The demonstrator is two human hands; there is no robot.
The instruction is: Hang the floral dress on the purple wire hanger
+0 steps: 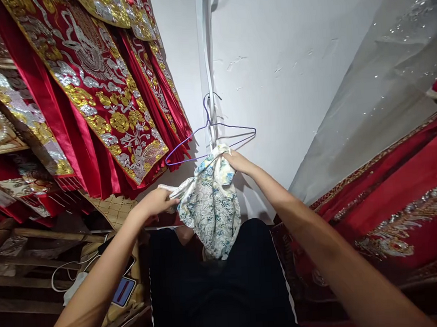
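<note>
Between my hands hangs a crumpled white garment (214,207) with a blue, green and yellow floral print. My right hand (238,162) grips its upper part, fingers wrapped into the bunched cloth. At the garment's left side, my left hand (158,202) is closed on an edge of the fabric and pulls it outward. Just above and behind the cloth is a purple wire hanger (209,126), hooked by the white pole or cord on the wall. The hanger's lower bar is partly hidden by the garment.
Red robes with gold and silver embroidery (116,105) hang at the left. Red embroidered fabric (399,198) and a sheer sparkly cloth (347,103) fill the right. At lower left, a phone (124,291) and white cable (59,276) lie on a wooden chair (112,313). A white wall (271,43) stands ahead.
</note>
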